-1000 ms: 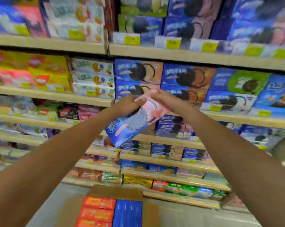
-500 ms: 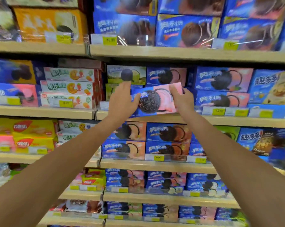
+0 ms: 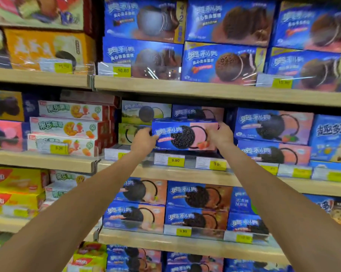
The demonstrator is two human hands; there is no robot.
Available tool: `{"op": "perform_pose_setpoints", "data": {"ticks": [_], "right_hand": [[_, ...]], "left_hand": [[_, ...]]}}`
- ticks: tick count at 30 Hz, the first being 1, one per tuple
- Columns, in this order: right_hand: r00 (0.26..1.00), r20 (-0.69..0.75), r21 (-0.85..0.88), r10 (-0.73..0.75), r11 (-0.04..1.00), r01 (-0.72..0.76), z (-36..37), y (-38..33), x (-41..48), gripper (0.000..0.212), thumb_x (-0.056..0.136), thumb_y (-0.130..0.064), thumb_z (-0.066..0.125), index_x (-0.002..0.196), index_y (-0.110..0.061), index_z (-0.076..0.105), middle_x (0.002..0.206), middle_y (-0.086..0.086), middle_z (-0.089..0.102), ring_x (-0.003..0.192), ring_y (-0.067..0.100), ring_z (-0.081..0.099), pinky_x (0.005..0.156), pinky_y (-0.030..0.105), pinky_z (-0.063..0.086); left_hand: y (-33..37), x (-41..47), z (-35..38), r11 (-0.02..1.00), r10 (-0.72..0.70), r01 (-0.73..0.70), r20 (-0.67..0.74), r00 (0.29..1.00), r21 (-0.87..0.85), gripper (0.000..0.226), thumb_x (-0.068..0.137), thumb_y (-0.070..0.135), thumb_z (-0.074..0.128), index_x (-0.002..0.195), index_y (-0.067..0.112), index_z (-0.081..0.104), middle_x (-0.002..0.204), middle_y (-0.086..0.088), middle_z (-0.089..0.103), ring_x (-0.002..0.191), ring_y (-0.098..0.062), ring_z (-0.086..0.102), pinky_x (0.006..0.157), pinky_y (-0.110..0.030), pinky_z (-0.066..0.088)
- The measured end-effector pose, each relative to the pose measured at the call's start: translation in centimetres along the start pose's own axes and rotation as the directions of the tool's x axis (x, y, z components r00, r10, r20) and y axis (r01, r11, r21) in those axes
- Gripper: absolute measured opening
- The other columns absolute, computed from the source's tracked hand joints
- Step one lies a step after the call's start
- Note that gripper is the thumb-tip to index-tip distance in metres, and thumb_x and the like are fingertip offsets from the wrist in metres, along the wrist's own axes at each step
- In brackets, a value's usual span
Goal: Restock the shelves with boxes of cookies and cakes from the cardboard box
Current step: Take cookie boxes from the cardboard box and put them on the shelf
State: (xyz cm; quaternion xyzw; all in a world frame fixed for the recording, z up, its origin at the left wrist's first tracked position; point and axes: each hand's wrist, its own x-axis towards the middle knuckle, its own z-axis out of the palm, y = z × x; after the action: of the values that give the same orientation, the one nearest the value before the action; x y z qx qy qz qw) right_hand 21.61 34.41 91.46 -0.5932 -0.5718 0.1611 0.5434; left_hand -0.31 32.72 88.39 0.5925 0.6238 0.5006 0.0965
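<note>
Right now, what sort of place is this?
Likely a supermarket snack aisle: stocked wooden shelves, yellow price tags along their edges, and a blue-and-pink cookie box held by the left hand and right hand.

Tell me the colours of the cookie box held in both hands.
The cookie box is blue left, pink right, black cookie pictured centre; head view.

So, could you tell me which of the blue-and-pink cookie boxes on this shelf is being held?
The front box above the 9.90 price tag: the left hand and right hand grip its ends. The two stacked boxes to its right are untouched.
</note>
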Motion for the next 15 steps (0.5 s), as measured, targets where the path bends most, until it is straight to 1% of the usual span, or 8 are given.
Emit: {"op": "perform_pose_setpoints", "data": {"ticks": [3,4,5,6,7,9,12,15], "right_hand": [[0.995,0.073,-0.074,0.069,0.995,-0.064,1.1,0.9,0.9,0.036,0.084,-0.013,0.057,0.118,-0.004,0.058,0.120,0.019,0.063,0.102,0.031,0.062,0.076,0.024,0.050],[0.993,0.095,-0.069,0.077,0.995,-0.070,1.4,1.1,1.1,0.037,0.085,-0.009,0.055,0.122,-0.004,0.055,0.123,0.017,0.060,0.095,0.029,0.062,0.062,0.012,0.050],[0.991,0.108,-0.071,0.073,0.995,-0.066,1.6,1.3,1.3,0.040,0.087,-0.004,0.052,0.127,-0.005,0.052,0.125,0.017,0.058,0.085,0.027,0.061,0.043,0.006,0.042],[0.992,0.108,-0.070,0.067,0.996,-0.059,1.6,1.6,1.7,0.042,0.088,0.000,0.049,0.131,-0.005,0.049,0.126,0.018,0.056,0.073,0.026,0.058,0.030,0.006,0.032],[0.993,0.105,-0.066,0.059,0.997,-0.052,1.3,1.7,1.7,0.044,0.089,0.002,0.046,0.133,-0.004,0.047,0.127,0.018,0.055,0.060,0.021,0.053,0.025,0.007,0.026],[0.992,0.110,-0.021,0.057,0.998,-0.055,1.1,2.2,2.3,0.043,0.091,0.001,0.044,0.133,-0.002,0.047,0.128,0.019,0.054,0.048,0.009,0.041,0.023,0.008,0.025],[0.988,0.141,0.017,0.061,0.998,-0.064,0.9,3.0,3.4,0.040,0.090,0.000,0.042,0.129,0.001,0.049,0.124,0.021,0.057,0.048,0.008,0.043,0.024,0.009,0.028],[0.986,0.155,0.043,0.057,0.997,-0.064,0.8,3.4,3.6,0.041,0.089,0.001,0.041,0.130,0.000,0.047,0.115,0.022,0.059,0.050,0.012,0.049,0.025,0.010,0.028]], "left_hand": [[-0.4,1.1,1.8,0.986,-0.046,0.040,0.031,0.998,0.161,0.018,0.091,0.015,0.056,0.098,-0.002,0.057,0.085,-0.015,0.058,0.081,-0.032,0.057,0.067,-0.037,0.043],[-0.3,1.5,2.4,0.985,-0.043,0.035,0.044,0.998,0.167,0.014,0.090,0.013,0.056,0.094,-0.001,0.054,0.084,-0.014,0.055,0.078,-0.030,0.055,0.068,-0.038,0.044],[-0.1,2.0,3.0,0.987,-0.045,0.036,0.054,0.998,0.159,0.011,0.089,0.011,0.055,0.092,0.000,0.052,0.083,-0.013,0.054,0.078,-0.028,0.053,0.068,-0.038,0.045],[0.0,2.6,3.7,0.991,-0.053,0.044,0.072,0.996,0.130,0.012,0.088,0.010,0.054,0.094,0.000,0.053,0.084,-0.013,0.055,0.079,-0.027,0.053,0.068,-0.038,0.045],[0.1,3.1,3.9,0.995,-0.061,0.052,0.099,0.993,0.090,0.017,0.087,0.008,0.054,0.101,-0.002,0.054,0.088,-0.015,0.058,0.081,-0.028,0.055,0.068,-0.038,0.045],[0.2,4.2,4.7,0.997,-0.077,0.073,0.185,0.980,0.028,0.028,0.086,0.007,0.052,0.113,-0.002,0.053,0.099,-0.020,0.062,0.086,-0.032,0.060,0.069,-0.040,0.046],[0.7,5.2,5.6,0.991,-0.128,0.134,0.277,0.952,-0.003,0.043,0.088,0.009,0.049,0.130,0.002,0.044,0.109,-0.019,0.061,0.090,-0.031,0.061,0.071,-0.036,0.044],[1.4,5.3,6.0,0.984,-0.161,0.176,0.336,0.928,-0.016,0.054,0.089,0.009,0.047,0.140,0.001,0.032,0.097,-0.014,0.056,0.071,-0.021,0.051,0.064,-0.032,0.039]]}}
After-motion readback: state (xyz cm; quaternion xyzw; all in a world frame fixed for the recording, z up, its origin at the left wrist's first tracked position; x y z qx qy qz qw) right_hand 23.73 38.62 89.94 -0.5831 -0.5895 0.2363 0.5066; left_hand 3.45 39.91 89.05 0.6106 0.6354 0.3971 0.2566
